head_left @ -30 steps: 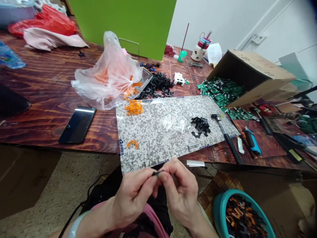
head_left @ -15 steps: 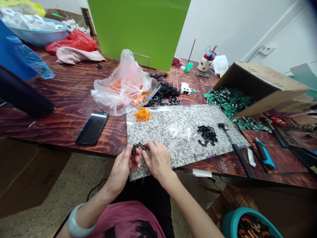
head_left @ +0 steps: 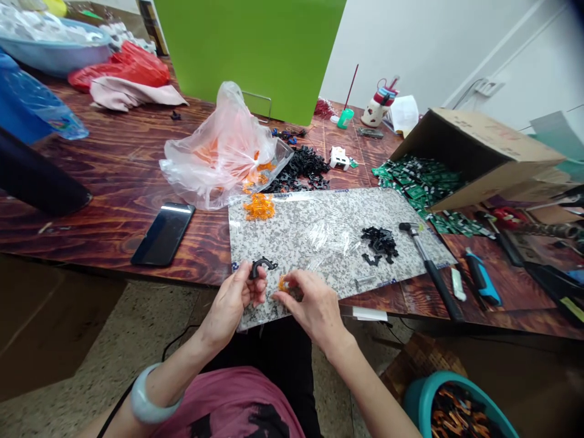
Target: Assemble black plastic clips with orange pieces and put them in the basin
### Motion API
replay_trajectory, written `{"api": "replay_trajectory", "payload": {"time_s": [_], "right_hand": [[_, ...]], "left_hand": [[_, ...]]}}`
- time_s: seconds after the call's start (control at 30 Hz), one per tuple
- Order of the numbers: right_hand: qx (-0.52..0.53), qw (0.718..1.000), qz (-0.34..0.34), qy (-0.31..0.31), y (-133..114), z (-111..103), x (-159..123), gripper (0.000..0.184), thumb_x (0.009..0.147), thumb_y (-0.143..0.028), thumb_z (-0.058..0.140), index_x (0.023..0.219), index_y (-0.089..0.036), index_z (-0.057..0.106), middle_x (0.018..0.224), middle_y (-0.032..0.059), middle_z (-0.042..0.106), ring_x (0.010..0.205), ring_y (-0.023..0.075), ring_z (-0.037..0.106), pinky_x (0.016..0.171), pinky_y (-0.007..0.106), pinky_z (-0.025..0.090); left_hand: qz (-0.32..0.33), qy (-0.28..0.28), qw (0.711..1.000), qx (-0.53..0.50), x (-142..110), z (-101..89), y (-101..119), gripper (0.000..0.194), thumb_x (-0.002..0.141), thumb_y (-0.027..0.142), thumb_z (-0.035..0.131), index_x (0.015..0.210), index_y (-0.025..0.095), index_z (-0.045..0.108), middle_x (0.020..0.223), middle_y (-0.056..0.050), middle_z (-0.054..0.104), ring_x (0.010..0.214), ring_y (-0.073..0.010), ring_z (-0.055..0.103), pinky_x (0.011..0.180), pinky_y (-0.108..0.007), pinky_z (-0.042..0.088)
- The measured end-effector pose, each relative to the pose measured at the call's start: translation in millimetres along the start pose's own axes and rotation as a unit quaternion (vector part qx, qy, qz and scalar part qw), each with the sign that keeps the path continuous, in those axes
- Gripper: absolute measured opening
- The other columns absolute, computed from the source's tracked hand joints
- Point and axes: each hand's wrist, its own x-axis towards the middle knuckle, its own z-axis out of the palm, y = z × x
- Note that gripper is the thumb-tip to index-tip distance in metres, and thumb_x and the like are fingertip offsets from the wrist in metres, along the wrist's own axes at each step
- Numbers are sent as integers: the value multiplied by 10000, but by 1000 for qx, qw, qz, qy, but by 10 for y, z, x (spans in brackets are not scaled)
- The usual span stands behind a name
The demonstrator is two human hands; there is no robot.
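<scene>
Between the thumb and fingers of my left hand [head_left: 235, 296] is a curved black plastic piece [head_left: 263, 264], held over the near left corner of the speckled board [head_left: 292, 234]. A little to its right, my right hand [head_left: 312, 304] pinches an orange curved plastic piece [head_left: 283, 283], mostly hidden by the fingers. The two pieces are apart. Farther up the board lies a heap of orange pieces [head_left: 259, 207]. Thin clear strips [head_left: 331, 234] are scattered mid-board, with a pile of small black pieces [head_left: 380, 243] to their right.
A hammer [head_left: 431, 271] crosses the board's right edge, beside a blue-handled tool [head_left: 483, 277]. A phone [head_left: 163, 234] and plastic bag [head_left: 219, 152] lie left. Green circuit boards [head_left: 415, 182] spill from a cardboard box [head_left: 493, 140]. A teal bucket [head_left: 420, 395] stands below the table.
My hands have moved from close to my body out over the board and then apart. My right hand has picked up the orange piece from the board; my left keeps the black one.
</scene>
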Motion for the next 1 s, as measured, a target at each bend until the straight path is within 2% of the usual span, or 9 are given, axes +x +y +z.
{"api": "replay_trajectory", "payload": {"time_s": [0.2, 0.3, 0.4, 0.47, 0.53, 0.7, 0.83, 0.93, 1.0], "right_hand": [[102, 994, 11, 47, 67, -176, 133, 177, 918, -247, 461, 908, -192, 629, 887, 60, 656, 833, 181, 589, 754, 288, 432], [221, 975, 30, -3, -8, -234, 153, 203, 904, -309, 491, 975, -189, 638, 895, 49, 662, 739, 145, 585, 646, 251, 447], [334, 938, 72, -58, -106, -201, 133, 248, 865, -375, 546, 982, -176, 637, 841, 34, 658, 649, 121, 562, 557, 226, 430], [388, 916, 89, -56, -156, -157, 114, 233, 854, -374, 556, 908, -162, 634, 769, 19, 633, 619, 111, 539, 548, 219, 419], [399, 912, 87, -37, -183, -131, 100, 214, 854, -350, 555, 826, -150, 625, 696, 0, 587, 592, 100, 506, 541, 215, 401], [299, 952, 41, -46, -106, -195, 137, 205, 876, -318, 539, 835, -157, 658, 722, 4, 622, 599, 105, 515, 538, 215, 388], [115, 991, -47, -45, 52, -237, 220, 205, 929, -251, 469, 992, -208, 659, 914, 48, 664, 844, 167, 569, 754, 280, 422], [-45, 994, -84, -61, 115, -190, 254, 151, 903, -240, 526, 976, -225, 658, 908, 60, 645, 878, 196, 546, 786, 312, 400], [-96, 988, -93, -78, 126, -153, 253, 105, 884, -246, 561, 926, -222, 654, 878, 56, 634, 865, 202, 543, 768, 315, 393]], "left_hand": [[0, -43, 996, 77, -16, -27, -2, 298, 850, 440, 544, 846, 146, 588, 663, 33, 514, 559, -86, 483, 519, -195, 372], [19, -66, 989, 129, -24, -10, -9, 294, 856, 438, 533, 822, 150, 583, 658, 33, 500, 553, -91, 475, 511, -201, 370], [53, -87, 979, 176, -35, 10, -24, 295, 875, 428, 499, 766, 161, 560, 652, 29, 490, 560, -103, 465, 523, -215, 381], [78, -98, 969, 214, -43, 10, -39, 294, 896, 406, 466, 744, 168, 545, 653, 26, 486, 574, -110, 462, 542, -220, 390], [102, -100, 955, 260, -50, -3, -52, 291, 915, 375, 437, 736, 172, 543, 640, 28, 477, 579, -114, 454, 559, -222, 390], [125, -98, 938, 308, -32, -57, -49, 281, 921, 337, 428, 726, 176, 553, 603, 38, 459, 559, -111, 431, 547, -214, 380], [80, -73, 961, 255, 18, -100, -30, 284, 899, 406, 461, 763, 173, 551, 638, 32, 469, 571, -112, 443, 537, -209, 392], [60, -49, 972, 224, 38, -134, -24, 341, 884, 483, 458, 788, 170, 554, 650, 31, 466, 574, -116, 448, 535, -209, 386], [56, -45, 974, 215, 38, -153, -24, 374, 881, 515, 445, 808, 167, 559, 665, 28, 469, 583, -119, 454, 551, -213, 392]]}}
